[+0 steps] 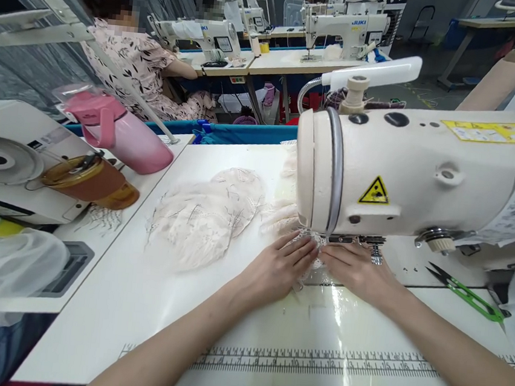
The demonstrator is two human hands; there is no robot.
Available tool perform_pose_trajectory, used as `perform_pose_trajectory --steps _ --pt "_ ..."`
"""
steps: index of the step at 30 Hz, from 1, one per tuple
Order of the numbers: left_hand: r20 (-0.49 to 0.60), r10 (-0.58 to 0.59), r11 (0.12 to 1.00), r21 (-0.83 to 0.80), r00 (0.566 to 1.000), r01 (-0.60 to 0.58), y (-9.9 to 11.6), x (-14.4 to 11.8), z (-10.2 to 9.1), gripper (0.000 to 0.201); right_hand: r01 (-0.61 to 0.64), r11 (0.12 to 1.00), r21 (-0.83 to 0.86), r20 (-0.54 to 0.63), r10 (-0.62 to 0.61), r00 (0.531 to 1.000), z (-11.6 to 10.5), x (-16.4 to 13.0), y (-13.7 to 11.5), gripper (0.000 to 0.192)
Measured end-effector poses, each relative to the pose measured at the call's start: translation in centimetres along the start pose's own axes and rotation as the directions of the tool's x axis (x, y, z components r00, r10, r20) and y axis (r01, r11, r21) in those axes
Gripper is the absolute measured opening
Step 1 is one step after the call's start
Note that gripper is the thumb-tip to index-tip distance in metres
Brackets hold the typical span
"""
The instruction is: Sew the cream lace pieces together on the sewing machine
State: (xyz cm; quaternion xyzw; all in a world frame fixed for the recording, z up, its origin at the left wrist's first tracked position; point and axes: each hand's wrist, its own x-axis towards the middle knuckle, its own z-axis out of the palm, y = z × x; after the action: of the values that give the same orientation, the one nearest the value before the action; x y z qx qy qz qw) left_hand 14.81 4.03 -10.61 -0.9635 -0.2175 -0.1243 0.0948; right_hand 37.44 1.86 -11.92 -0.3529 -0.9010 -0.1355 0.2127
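My left hand (pixel 283 265) lies at the left of the sewing machine's needle area, its fingers bent and pressed onto a small piece of white lace fabric (pixel 313 237). From the other side, my right hand (pixel 354 268) has its fingers closed together at the same lace, close under the head of the sewing machine (pixel 391 175). The fingertips of both hands nearly meet there. Most of the lace is hidden by the fingers and the machine head. More pale fabric (pixel 282 218) lies behind my left hand. A pile of sheer cream lace pieces (pixel 200 224) rests further left on the table.
Green-handled thread snips (pixel 470 293) lie to the right of my right hand. A printed ruler (pixel 314 362) runs along the table's front edge. At the left stand a pink tumbler (pixel 130 135) and an amber cup (pixel 94 182). A person (pixel 128 71) sits beyond, near other machines.
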Motion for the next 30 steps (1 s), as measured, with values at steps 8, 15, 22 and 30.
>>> perform_pose_trajectory --steps 8,15,22,30 --pt "-0.055 0.008 1.0 0.005 0.998 -0.008 -0.7 0.0 0.1 0.038 -0.042 0.998 0.05 -0.045 0.044 0.998 1.0 0.2 -0.8 0.023" --pt "-0.019 -0.044 0.998 0.033 0.999 0.045 -0.5 0.1 0.3 0.039 -0.056 0.994 0.091 -0.086 0.064 0.994 1.2 0.1 -0.8 0.02" --pt "0.01 -0.103 0.994 0.037 0.995 0.102 0.2 0.0 0.5 0.043 -0.068 0.993 0.099 -0.081 0.076 0.994 1.3 -0.1 -0.5 0.02" --pt "0.068 -0.162 0.983 0.099 0.984 0.155 1.4 0.3 0.0 0.046 -0.05 0.994 0.094 -0.056 0.055 0.997 0.3 0.2 0.1 0.02"
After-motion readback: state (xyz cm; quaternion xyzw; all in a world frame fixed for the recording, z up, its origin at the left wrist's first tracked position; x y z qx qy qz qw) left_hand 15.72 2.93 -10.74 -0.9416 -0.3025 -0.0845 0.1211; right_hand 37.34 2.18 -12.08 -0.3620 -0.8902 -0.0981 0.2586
